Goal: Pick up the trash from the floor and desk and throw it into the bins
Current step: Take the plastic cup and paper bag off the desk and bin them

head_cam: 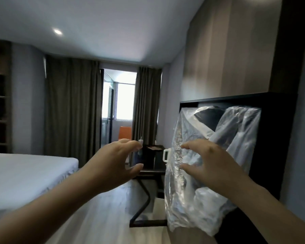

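The desk has a dark top on black metal legs, with one angled strut running down to a flat foot bar on the pale plank floor. It stands far down the room, along the right-hand wall. On its top, from left to right:

- a pale cup with a thin straw, upright, its lower part hidden behind the fingertips of the left hand;
- a dark, boxy container, upright, with a light-brown paper lying at its top;
- a white loop-shaped handle at the right end, the body it belongs to hidden.

All three are small and blurred, and finer detail cannot be told.
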Demonstrator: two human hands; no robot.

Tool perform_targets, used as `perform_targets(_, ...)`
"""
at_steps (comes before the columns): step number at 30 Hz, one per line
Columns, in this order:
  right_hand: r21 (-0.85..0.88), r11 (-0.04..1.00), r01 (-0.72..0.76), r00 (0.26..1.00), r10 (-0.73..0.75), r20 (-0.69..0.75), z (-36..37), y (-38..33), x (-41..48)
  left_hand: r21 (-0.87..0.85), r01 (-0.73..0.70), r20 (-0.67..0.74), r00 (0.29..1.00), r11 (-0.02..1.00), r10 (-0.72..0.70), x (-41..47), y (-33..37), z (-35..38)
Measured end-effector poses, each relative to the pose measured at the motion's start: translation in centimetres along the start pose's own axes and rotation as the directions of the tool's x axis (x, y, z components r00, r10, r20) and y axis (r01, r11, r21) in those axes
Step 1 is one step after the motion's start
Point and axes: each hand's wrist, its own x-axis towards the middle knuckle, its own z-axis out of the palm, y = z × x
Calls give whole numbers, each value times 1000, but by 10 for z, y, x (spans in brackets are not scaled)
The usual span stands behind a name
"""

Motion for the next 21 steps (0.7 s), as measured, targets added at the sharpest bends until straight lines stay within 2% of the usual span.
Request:
perform_targets(8, -4, 998, 64, 997, -63, 51, 56, 78, 65, 33, 64, -3, 998, 997, -64, 67, -34, 61)
perform_targets(14, 59, 995, 85, 994, -89, 67, 101, 138, 124, 47, 109, -3, 994, 993, -109, 121, -60, 106)
perform_targets(21, 77, 990, 116, 986, -125, 114, 186, 162, 196, 66, 163, 37, 985, 984, -166, 169, -129, 158)
